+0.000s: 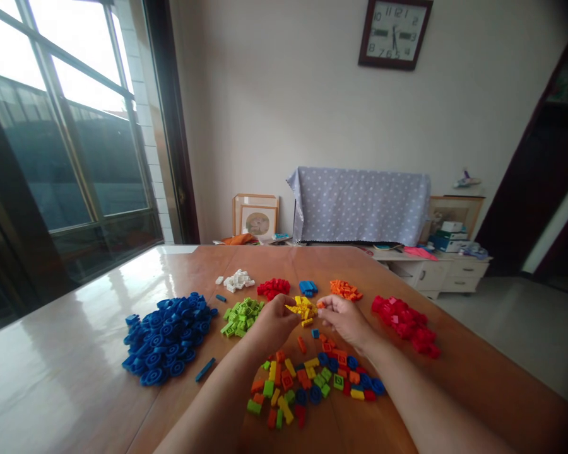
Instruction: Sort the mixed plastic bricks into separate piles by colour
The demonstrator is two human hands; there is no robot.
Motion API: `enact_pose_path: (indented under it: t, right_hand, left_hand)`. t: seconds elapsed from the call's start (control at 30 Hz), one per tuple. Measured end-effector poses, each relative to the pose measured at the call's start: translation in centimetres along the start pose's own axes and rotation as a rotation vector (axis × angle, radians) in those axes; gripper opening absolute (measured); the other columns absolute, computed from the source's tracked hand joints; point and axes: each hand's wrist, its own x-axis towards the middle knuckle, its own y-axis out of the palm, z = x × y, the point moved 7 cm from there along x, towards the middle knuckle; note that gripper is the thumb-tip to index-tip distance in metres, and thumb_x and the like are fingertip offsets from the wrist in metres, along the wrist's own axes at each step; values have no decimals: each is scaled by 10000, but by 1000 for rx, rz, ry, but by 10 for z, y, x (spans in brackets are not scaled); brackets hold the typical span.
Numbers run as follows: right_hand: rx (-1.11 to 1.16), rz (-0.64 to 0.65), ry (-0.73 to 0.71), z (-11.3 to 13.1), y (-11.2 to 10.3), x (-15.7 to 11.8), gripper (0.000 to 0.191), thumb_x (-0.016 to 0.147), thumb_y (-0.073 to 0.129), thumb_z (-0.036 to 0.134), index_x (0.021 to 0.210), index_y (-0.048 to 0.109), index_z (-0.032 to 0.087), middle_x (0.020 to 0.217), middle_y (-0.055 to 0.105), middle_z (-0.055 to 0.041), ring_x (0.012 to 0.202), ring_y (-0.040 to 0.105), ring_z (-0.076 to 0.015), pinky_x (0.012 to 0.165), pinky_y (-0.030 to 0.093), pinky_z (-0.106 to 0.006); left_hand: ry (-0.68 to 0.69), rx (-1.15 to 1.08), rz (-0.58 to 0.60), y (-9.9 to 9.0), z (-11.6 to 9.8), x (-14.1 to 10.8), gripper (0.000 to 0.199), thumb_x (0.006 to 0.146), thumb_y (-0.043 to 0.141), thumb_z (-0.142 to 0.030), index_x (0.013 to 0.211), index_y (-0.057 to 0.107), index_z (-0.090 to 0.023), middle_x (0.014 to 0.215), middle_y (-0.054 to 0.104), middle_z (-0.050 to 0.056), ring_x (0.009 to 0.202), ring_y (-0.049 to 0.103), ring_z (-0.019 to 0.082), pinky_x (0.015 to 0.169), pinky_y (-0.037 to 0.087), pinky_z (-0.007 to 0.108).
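Observation:
My left hand is closed at the left edge of the yellow brick pile, its fingertips pinched on what looks like a yellow brick. On the pile's other side, my right hand pinches a small orange brick between thumb and finger. Nearer to me lies a mixed heap of bricks in orange, green, yellow, blue and red, between my forearms. Around my hands are a lime green pile, a red pile, a small blue group and an orange pile.
A large dark blue pile lies on the wooden table at the left, with a long blue piece beside it. White bricks sit farther back. A pinkish-red pile is at the right.

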Motion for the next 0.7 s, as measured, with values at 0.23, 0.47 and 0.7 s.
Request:
enact_pose_path:
  t: [0.23, 0.47, 0.7]
  right_hand:
    - [156, -366, 83, -35, -69, 27, 385, 690, 731, 251, 1050, 623, 170, 857, 700, -54, 761, 672, -168, 658, 544, -265]
    - [280, -396, 65, -32, -83, 27, 449, 693, 727, 209, 1123, 599, 195, 1037, 709, -102, 1000, 694, -243, 833, 593, -335]
    - [-206, -172, -36, 5, -37, 7, 235, 800, 642, 368, 939, 652, 178, 802, 676, -28, 730, 619, -165, 650, 485, -275]
  left_hand:
    - [6, 20, -10, -2, -10, -4, 274, 790, 625, -292, 1021, 578, -153, 755, 589, -14, 628, 526, 103, 593, 382, 216]
    - [10, 74, -20, -4, -4, -1, 277, 761, 617, -253, 1017, 603, -148, 750, 595, -15, 611, 492, 92, 567, 358, 200]
    - [16, 198, -37, -6, -9, -4, 173, 745, 588, -186, 906, 635, -142, 697, 542, -27, 578, 431, 85, 529, 317, 203]
